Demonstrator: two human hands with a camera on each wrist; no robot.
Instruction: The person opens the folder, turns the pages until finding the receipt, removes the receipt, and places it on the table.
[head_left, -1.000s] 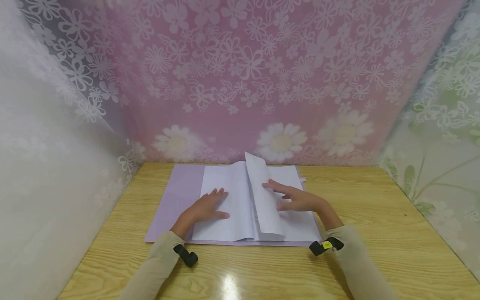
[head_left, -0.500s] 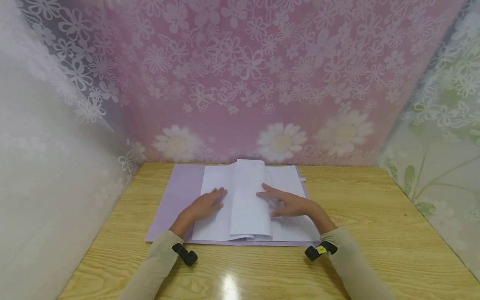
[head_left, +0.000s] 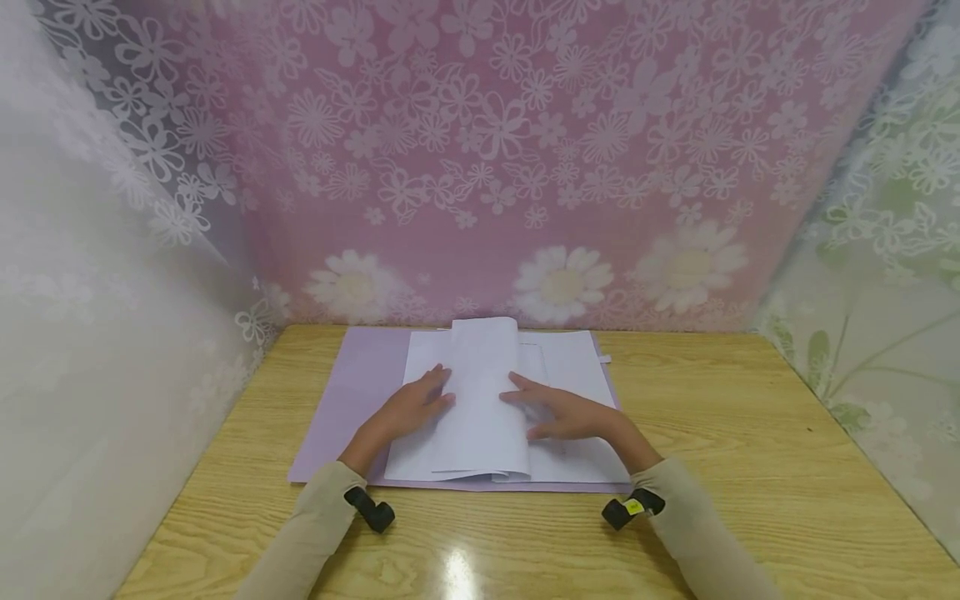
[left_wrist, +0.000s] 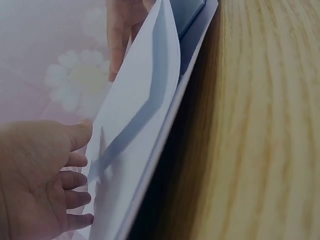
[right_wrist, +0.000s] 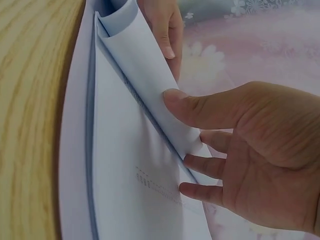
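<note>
A curved white sheet (head_left: 480, 408) lies between the two hands, above other papers in the spread lilac folder (head_left: 352, 392), which rests on the wooden table (head_left: 765, 433). The right hand (head_left: 568, 413) touches the sheet's curved side with extended fingers, ungripping; the left hand (head_left: 408, 408), fingers relaxed, likewise grips nothing.

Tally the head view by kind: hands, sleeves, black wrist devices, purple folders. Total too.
Left hand and right hand: 2
Sleeves: 2
Black wrist devices: 2
Purple folder: 1
Total: 7
</note>
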